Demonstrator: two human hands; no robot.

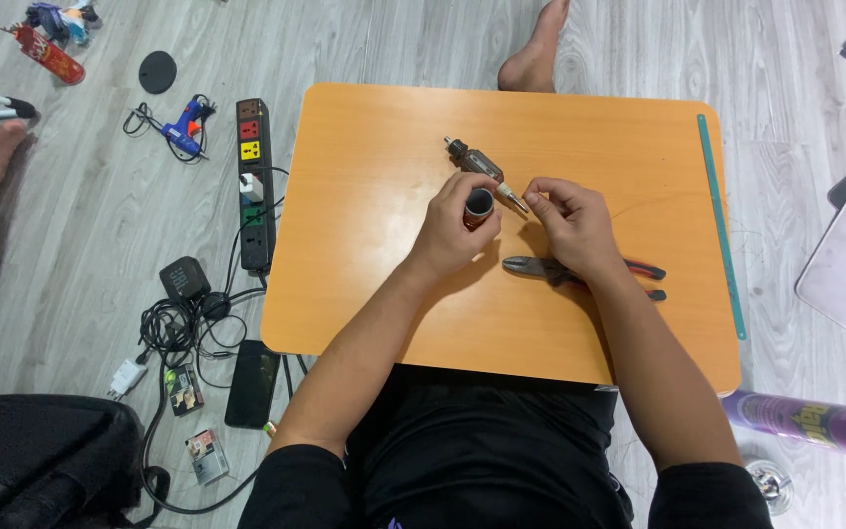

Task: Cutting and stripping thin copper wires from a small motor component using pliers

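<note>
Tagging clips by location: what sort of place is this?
Likely a home floor used as a makeshift hobby workbench: grey wood-look floor, low orange table over the sitter's lap, power strip, blue glue gun and pliers.

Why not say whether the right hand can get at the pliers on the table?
Probably yes: the pliers lie on the orange table right under the right hand, nothing covering them, though its fingers are pinched together.

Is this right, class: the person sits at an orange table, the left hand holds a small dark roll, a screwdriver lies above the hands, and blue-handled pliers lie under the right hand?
Not quite. In the head view the pliers under the right hand have red and black handles, not blue. The orange table, the left hand holding the small dark roll and the screwdriver above the hands are as stated.
</note>
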